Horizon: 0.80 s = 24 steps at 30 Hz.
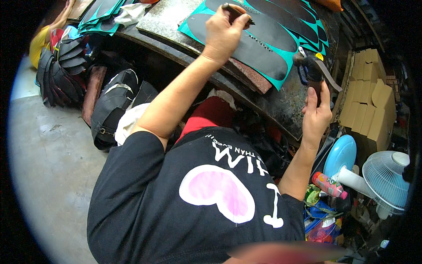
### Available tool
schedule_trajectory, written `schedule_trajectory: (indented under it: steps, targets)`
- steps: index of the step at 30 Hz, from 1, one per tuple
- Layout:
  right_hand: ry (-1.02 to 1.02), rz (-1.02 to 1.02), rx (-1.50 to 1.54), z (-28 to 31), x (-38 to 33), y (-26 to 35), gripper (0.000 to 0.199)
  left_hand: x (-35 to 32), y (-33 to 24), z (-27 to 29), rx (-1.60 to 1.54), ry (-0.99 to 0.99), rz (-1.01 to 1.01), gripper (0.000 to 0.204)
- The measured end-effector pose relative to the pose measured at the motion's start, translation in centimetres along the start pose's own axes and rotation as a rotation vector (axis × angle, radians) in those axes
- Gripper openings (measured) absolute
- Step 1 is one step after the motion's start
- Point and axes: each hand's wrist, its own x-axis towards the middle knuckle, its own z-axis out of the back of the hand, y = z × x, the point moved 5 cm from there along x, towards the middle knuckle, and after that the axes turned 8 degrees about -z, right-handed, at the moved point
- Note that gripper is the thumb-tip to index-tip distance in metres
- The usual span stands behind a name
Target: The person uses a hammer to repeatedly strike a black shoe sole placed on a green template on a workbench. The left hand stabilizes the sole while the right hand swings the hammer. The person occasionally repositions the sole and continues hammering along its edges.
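Observation:
My left hand [222, 33] is raised over the workbench [281, 108] and shut on a thin dark metal punch [237, 9]. The punch's tip points at a black sole-shaped piece [263, 42] that lies on a teal sheet [281, 75]; a row of small holes runs along that piece. My right hand [317, 116] grips the handle of a hammer [314, 66] at the bench's right edge, with the hammer head up, beside the teal sheet. More black sole shapes on teal lie further back.
Stacked cardboard boxes [367, 105] stand to the right. Below them are a white fan [387, 176], a blue disc [340, 154] and a bottle [327, 185]. Black leather pieces [66, 70] and dark bags [114, 105] sit at the left, above a grey concrete floor [48, 154].

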Motion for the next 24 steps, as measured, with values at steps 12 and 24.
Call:
schedule_trajectory:
  steps: [12, 24]
  targets:
    - [0.050, 0.144, 0.424, 2.4, -0.1, 6.9, 0.036, -1.1, 1.2, 0.1, 0.386, 0.358, 0.059, 0.015]
    - [0.047, 0.088, -0.012, -1.5, 1.0, 3.3, 0.036, -1.6, 1.0, -0.7, 0.336, 0.257, 0.083, 0.012]
